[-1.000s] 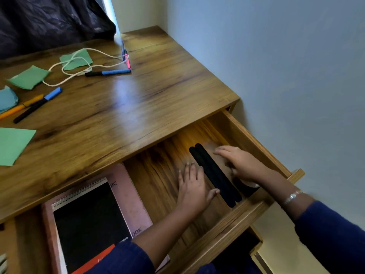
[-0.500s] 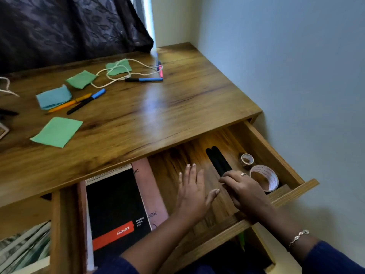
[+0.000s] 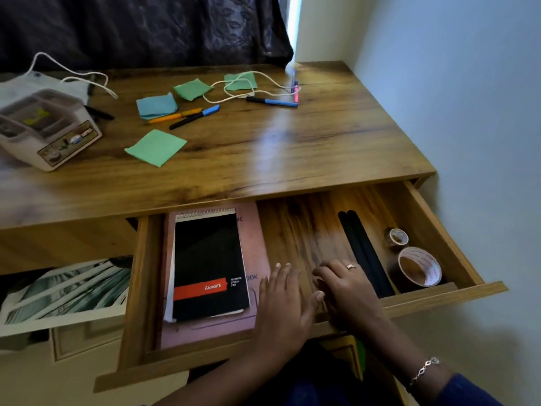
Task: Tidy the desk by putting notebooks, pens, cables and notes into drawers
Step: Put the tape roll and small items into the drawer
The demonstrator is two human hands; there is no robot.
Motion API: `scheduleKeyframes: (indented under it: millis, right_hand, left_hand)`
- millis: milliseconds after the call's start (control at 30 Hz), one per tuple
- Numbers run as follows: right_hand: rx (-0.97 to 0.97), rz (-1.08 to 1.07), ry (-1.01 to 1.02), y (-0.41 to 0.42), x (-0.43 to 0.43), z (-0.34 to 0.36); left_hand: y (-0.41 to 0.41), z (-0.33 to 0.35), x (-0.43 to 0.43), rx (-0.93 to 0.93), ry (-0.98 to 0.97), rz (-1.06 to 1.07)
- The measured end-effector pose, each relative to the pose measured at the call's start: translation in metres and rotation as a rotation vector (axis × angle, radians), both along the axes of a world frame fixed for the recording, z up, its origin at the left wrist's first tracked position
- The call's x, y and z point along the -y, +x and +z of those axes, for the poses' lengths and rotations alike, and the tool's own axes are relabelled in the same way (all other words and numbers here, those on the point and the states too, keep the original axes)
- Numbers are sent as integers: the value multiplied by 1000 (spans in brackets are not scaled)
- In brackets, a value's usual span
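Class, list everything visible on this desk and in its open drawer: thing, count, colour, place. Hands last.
desk: 1, brown wood, against the wall
drawer: 1, wood, pulled open
spiral pad: 1, black with red band, drawer left
notebook: 1, pink, under the pad
sticks, perhaps pens: 2, black, drawer right
tape rolls: 2, brownish, drawer's right end
sticky notes: 3 green, 1 blue stack, desktop
pens: about 6, mixed colours, desktop
cables: 2, white, desktop back
organiser: 1, white, desktop left
curtain: 1, dark, behind desk
left hand: flat on drawer floor
right hand: ringed, on drawer floor beside it
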State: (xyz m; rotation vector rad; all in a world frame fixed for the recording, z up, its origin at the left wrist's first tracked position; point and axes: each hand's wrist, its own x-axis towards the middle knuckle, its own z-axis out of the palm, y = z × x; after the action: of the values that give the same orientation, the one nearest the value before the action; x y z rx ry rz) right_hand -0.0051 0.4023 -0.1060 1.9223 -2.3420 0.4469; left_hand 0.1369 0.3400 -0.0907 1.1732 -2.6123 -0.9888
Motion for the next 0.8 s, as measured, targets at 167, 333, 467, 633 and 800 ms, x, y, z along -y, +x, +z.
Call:
scheduleKeyframes:
  millis: [167,333,467,633,800]
  right_hand:
    - [-31,27,-90,-2,5,1]
    - [2,11,-121,-8,19,-2]
    - [-11,48,-180,-15,35,0]
    - [-11,135,-204,-26,60,5]
    - [-68,284,-122,-39,88,8]
  left_hand:
    - [3,-12,-5,39,-119,-96]
    - [-7,-24,6,56,-396,-45]
    - [-15,-22,23,-14,-496,-21]
    - [-28,-20,49,-28,-604,-7]
    - [-39,-20,82,-28,-670,-36]
